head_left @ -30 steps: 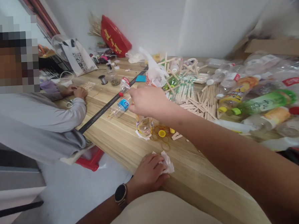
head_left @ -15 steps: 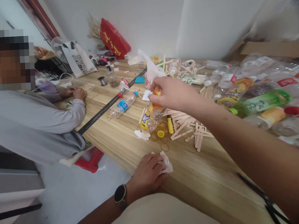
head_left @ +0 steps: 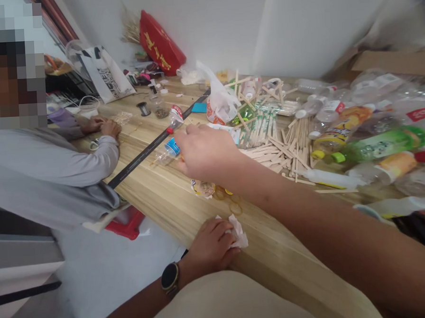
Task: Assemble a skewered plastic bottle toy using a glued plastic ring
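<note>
My left hand [head_left: 213,244] rests at the table's near edge, its fingers closed on a crumpled white tissue [head_left: 240,231]. Further forward, my right hand [head_left: 207,152] is over the table with curled fingers; what they hold, if anything, is hidden behind the hand. Below it shows part of a yellow-labelled bottle [head_left: 203,188], mostly covered by the hand. Just beyond the fingertips lies a clear bottle with a blue label [head_left: 171,148]. Rubber bands [head_left: 235,205] lie beside the yellow-labelled bottle.
Wooden sticks [head_left: 269,156] and many plastic bottles [head_left: 382,143] cover the right side. A white plastic bag [head_left: 221,99] lies behind my right hand. Across a black strip [head_left: 137,158], a person in a grey sleeve [head_left: 87,161] works at the left.
My right hand has moved left and slightly nearer, now hiding most of the yellow-labelled bottle. My left hand stays on the tissue. The view has shifted slightly.
</note>
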Demonstrator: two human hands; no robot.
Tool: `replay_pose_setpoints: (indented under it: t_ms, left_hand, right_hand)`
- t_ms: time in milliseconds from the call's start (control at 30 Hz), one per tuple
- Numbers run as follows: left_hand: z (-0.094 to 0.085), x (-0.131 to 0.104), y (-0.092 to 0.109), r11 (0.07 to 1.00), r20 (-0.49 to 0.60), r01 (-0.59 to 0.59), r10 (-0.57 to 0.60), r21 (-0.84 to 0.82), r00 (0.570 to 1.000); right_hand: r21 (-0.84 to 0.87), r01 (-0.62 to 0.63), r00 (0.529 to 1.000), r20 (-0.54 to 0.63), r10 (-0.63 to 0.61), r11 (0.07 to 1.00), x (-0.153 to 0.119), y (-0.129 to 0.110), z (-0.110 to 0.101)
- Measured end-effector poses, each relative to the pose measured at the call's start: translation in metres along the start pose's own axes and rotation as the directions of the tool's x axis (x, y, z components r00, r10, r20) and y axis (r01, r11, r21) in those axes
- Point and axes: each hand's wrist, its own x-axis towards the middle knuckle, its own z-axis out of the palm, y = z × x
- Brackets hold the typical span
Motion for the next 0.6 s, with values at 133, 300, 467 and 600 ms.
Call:
replay_pose_setpoints:
  t_ms: [133,300,467,600]
  left_hand:
    - [-0.011,0.002,0.001,1.0,0.062,0.02,-0.021,0.023,0.998]
    - [-0.027,0.004,-0.002,0.995,0.083,0.083,-0.088,0.057,0.993]
    - [-0.034,0.003,-0.01,0.991,0.051,0.094,-0.099,0.09,0.994]
    - [-0.039,0.004,-0.015,0.988,0.05,0.095,-0.101,0.118,0.994]
  right_hand:
    - [-0.001,0.008,1.0,-0.016,-0.008,1.0,-0.002,-0.005,0.003]
    - [0.003,-0.011,1.0,-0.023,0.011,1.0,-0.014,0.002,-0.001]
    - [0.035,-0.065,0.995,-0.078,0.068,0.997,-0.042,0.016,-0.002]
    - [0.228,-0.223,0.947,-0.178,0.266,0.948,-0.085,0.046,0.014]
